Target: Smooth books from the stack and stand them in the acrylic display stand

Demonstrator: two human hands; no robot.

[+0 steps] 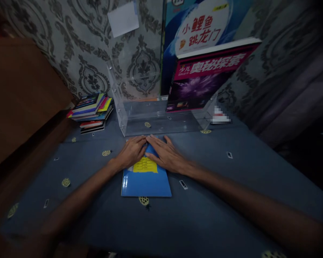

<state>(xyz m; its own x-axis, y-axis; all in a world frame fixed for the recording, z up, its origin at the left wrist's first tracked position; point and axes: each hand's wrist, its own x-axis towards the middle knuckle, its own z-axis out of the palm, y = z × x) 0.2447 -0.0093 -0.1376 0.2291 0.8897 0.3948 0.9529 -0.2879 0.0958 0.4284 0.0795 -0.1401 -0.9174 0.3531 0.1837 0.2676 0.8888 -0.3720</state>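
A thin blue book point(146, 182) with a yellow panel lies flat on the blue patterned cloth point(218, 186) in front of me. My left hand point(131, 152) rests palm down on its far left part, fingers together. My right hand point(167, 154) lies flat on its far right part, fingers spread. The fingertips of both hands meet near the book's far edge, just before a clear acrylic book holder point(140, 118). Neither hand grips anything.
In the clear holder lean a magenta and purple book point(201, 82) and a taller blue and white book point(199, 25) behind it. A stack of several colourful books point(93, 111) lies at the back left. A brown wooden panel point(21, 93) bounds the left; patterned wallpaper is behind.
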